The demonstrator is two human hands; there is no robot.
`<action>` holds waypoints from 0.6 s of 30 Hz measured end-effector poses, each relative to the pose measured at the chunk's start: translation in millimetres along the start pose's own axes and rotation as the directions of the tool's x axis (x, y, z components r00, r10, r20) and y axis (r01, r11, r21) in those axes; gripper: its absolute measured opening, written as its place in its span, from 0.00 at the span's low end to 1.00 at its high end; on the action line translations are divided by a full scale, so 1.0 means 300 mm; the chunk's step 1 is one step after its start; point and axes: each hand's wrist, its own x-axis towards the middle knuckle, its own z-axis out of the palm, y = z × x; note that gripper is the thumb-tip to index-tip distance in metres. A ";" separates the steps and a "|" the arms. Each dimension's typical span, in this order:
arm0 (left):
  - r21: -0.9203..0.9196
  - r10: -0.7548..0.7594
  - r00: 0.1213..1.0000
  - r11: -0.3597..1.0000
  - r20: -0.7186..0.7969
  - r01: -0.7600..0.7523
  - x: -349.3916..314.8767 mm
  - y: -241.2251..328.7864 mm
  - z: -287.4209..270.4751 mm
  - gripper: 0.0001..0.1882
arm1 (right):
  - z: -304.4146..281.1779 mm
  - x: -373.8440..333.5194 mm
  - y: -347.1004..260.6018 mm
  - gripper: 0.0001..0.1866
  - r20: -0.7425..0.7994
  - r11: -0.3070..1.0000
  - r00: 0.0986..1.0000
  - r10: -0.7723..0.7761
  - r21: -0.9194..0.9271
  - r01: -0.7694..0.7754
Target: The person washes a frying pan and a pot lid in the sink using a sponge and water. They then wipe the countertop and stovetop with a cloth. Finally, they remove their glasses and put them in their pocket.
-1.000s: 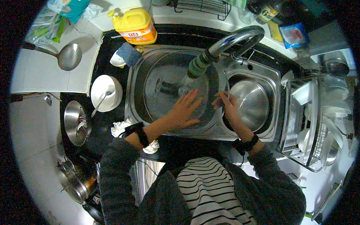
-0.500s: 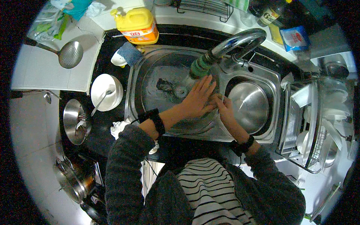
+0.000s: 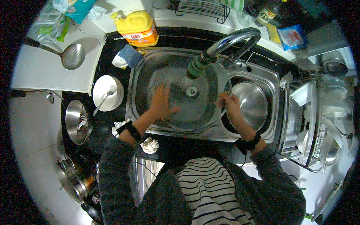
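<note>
A large, clear round dish, seemingly of glass, sits over the left basin of the steel sink; I cannot tell if it is a plate or a lid. My right hand pinches its right rim, near the divider between the basins. My left hand lies open at the dish's left side, fingers spread; whether it touches the dish is unclear. Above the dish hangs the curved chrome tap with a green nozzle. The drain shows through the clear dish.
A steel pan fills the right basin. On the left stand white bowls with a spoon, a steel bowl and a blue sponge. Behind is a yellow jug. A dish rack stands right; crumpled tissue lies in front.
My left hand has moved left and nearer, away from my right hand. The clear dish has shifted right, its right rim now reaching past the divider. My right hand keeps its pinch, slightly further right.
</note>
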 end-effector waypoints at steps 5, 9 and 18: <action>-0.241 0.187 0.981 0.956 0.054 -0.169 -0.206 0.167 0.028 0.46 | -0.035 0.062 0.019 0.13 0.019 0.980 0.997 -0.074 -0.185 0.076; -0.118 0.246 0.949 0.955 -0.200 -0.272 -0.182 0.183 0.043 0.33 | -0.006 0.128 0.000 0.17 0.097 0.969 0.995 0.028 -0.249 -0.003; -0.320 0.008 0.942 0.940 -0.336 -0.122 -0.142 0.222 -0.121 0.18 | 0.141 0.301 -0.082 0.26 0.254 0.907 0.958 0.131 -0.420 -0.013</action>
